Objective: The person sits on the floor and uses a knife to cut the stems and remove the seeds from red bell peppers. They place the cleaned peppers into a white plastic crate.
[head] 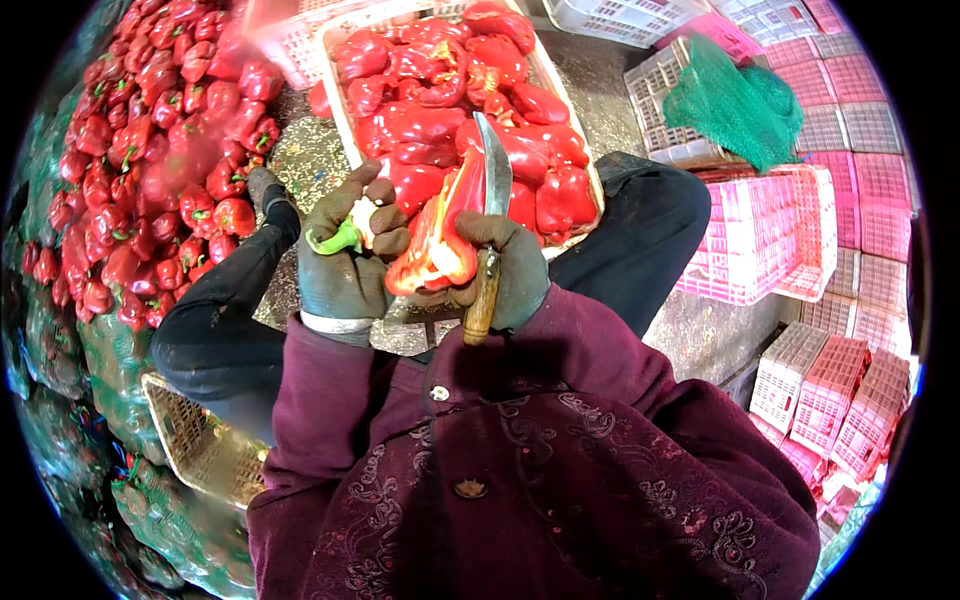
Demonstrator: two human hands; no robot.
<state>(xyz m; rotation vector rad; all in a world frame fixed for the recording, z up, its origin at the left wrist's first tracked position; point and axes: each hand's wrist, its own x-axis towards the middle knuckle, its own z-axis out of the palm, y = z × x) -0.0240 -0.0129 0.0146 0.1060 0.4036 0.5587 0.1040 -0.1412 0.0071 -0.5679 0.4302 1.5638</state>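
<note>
My left hand (349,247), in a dirty work glove, holds the green stem and pale seed core (356,229) of a pepper. My right hand (506,270), gloved too, grips the wooden handle of a curved knife (495,169), its blade pointing away from me, and also holds a cut-open red bell pepper (442,244) with its pale inside showing. The pepper lies between both hands; whether the left fingers touch it is unclear. Just beyond the hands, a white plastic crate (341,109) is filled with cored red peppers (420,124).
A big heap of whole red peppers (161,150) lies at the left, beside green mesh sacks (112,367). A crate (176,435) stands behind my left knee. Pink crates (742,232), green netting (724,101) and stacked crates (832,397) are at the right. Seeds litter the floor.
</note>
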